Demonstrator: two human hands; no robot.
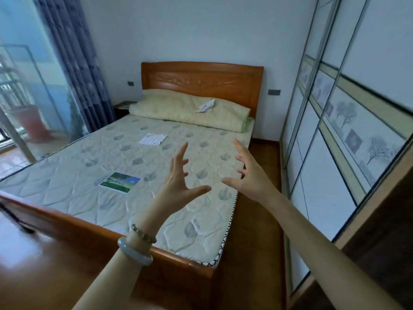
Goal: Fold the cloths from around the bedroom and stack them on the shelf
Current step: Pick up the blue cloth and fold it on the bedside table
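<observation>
Head view, from the foot of the bed: both arms are raised in front of the person, bare to the elbow. The left hand point(178, 175) is spread wide, fingers splayed and slightly curled, holding nothing. Its wrist carries a pale bangle point(134, 251) and, just above it, a beaded bracelet point(144, 233). The right hand point(248, 173) is likewise open, thumb pointing toward the left thumb, fingers hooked, empty. The two hands are near each other with a clear gap between the thumbs, both in the air above the near right part of the mattress point(78, 175).

The mattress is quilted, pale, with grey leaf marks, and sits in a wooden bed frame point(93, 229). A green and blue patterned cloth point(120, 182), lying flat, rests on the mattress left of the left hand. Further up the bed, near the middle, a white patterned cloth point(153, 139) lies flat. Beyond it a long yellowish pillow point(178, 108) runs along the wooden headboard point(201, 79); a crumpled white cloth point(206, 106) sits on top of the pillow, right of centre.

Right side: a wardrobe with sliding panel doors point(348, 121). Left side: a dark curtain point(76, 63) beside a glass door point(24, 86).
</observation>
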